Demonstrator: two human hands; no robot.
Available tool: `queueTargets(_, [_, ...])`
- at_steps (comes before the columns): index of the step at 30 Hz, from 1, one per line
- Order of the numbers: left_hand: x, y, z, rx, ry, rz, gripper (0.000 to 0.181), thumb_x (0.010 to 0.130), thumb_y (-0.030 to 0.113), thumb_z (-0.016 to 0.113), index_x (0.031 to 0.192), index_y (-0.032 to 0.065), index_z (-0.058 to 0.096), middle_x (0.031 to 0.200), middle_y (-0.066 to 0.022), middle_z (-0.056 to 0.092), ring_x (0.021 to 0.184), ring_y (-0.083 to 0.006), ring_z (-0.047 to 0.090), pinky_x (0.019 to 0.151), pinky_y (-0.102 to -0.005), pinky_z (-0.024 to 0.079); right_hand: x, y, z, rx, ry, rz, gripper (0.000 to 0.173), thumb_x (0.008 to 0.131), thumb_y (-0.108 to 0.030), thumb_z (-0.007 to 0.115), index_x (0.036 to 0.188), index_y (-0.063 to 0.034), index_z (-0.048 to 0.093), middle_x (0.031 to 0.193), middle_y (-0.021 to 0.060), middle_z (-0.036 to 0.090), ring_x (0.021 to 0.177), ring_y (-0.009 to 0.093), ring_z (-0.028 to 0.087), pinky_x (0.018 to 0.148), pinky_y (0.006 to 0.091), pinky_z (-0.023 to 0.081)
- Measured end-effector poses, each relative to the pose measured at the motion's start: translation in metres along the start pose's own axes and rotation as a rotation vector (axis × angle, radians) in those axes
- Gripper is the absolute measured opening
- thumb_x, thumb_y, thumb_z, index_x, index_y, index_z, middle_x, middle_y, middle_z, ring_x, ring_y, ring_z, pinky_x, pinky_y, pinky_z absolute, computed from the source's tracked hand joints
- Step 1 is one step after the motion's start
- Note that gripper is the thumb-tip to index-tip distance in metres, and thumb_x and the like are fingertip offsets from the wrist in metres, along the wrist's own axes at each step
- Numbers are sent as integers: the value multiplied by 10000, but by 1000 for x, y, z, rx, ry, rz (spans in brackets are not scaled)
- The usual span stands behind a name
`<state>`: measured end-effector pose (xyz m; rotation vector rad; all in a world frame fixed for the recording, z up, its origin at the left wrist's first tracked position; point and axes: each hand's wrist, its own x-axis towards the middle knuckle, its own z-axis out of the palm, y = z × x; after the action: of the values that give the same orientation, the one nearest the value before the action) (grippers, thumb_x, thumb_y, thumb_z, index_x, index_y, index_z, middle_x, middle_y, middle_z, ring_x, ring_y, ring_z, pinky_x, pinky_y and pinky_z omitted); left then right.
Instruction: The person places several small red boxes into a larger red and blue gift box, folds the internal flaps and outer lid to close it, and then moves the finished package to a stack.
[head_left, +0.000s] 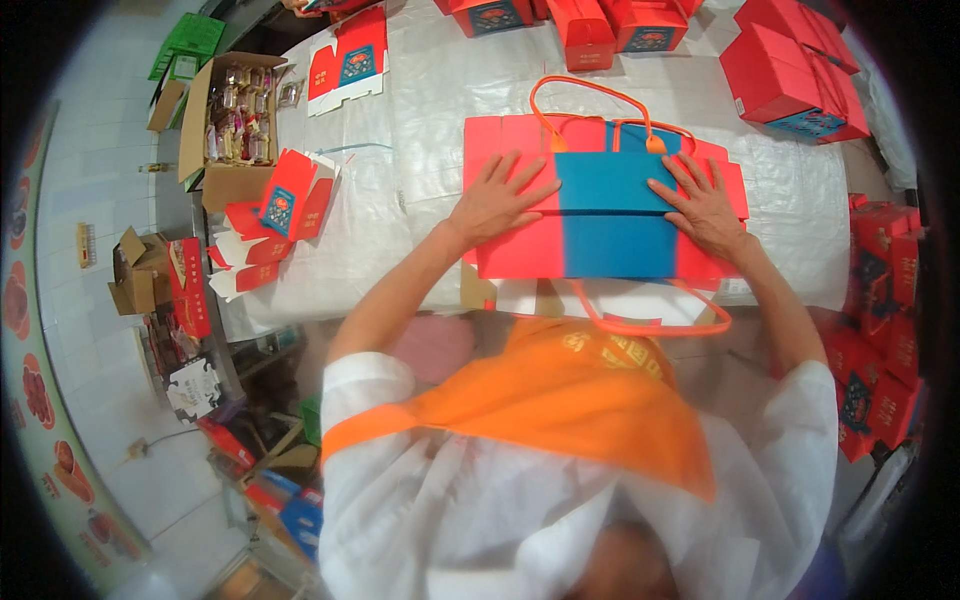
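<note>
In front of me at the table's near edge lies a red and blue cardboard gift box (619, 244) with orange handles, its flaps folded over the top. My left hand (504, 193) rests with spread fingers on the left red part of the top. On the right, my right hand (699, 201) presses flat beside the blue band, fingers apart. One orange handle (592, 84) arches up at the far side; another orange handle (652, 328) loops over the near edge towards my apron. White and red card shows beneath the box. Its inside is hidden.
An open carton of wrapped snacks (241, 112) stands at the left, near small red open boxes (289, 196). A flat red carton (349, 64) lies at the far left. Finished red boxes (795, 82) stand at the far right; more red boxes (885, 300) are stacked beyond the right edge.
</note>
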<state>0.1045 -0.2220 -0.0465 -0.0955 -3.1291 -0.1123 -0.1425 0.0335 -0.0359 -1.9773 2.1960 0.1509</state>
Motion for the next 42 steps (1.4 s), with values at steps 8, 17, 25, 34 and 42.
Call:
queueTargets(8, [-23,78,14,-154,301,-256,492,703,186,667,1133,22,495,1131,-117,472,1076,-272,439,881,-387,358,2,0,-4,24,-80,62,527,877,-424,442,1367,-291,301,1464,45,162,1359,255,90,1095,522,33])
queueTargets(17, [-7,104,13,-132,364,-480,398,748,254,599,1058,13,532,1029,-121,489,1020,-267,444,880,-392,335,2,-6,-4,-31,-88,65,528,883,-437,430,1374,-317,278,1466,47,157,1359,272,85,1087,534,35])
queueTargets(25, [7,105,9,-127,473,-574,243,731,202,574,909,37,569,915,-98,488,906,-260,450,889,-425,293,8,-7,-1,-34,-77,38,519,886,-489,373,1369,-319,289,1464,44,165,1360,278,83,1080,552,44])
queueTargets(34, [3,100,17,-233,534,-516,156,728,178,570,809,48,542,845,-93,488,884,-241,450,871,-409,288,5,5,6,-54,96,-157,540,869,-387,472,1363,-221,329,1448,90,218,1354,270,130,1066,557,27])
queueTargets(42, [-5,90,26,-337,566,-432,153,730,143,582,837,39,549,844,-98,509,871,-270,474,832,-402,330,9,2,5,-56,64,-176,580,869,-465,410,1374,-199,308,1445,109,219,1355,284,115,1065,560,2])
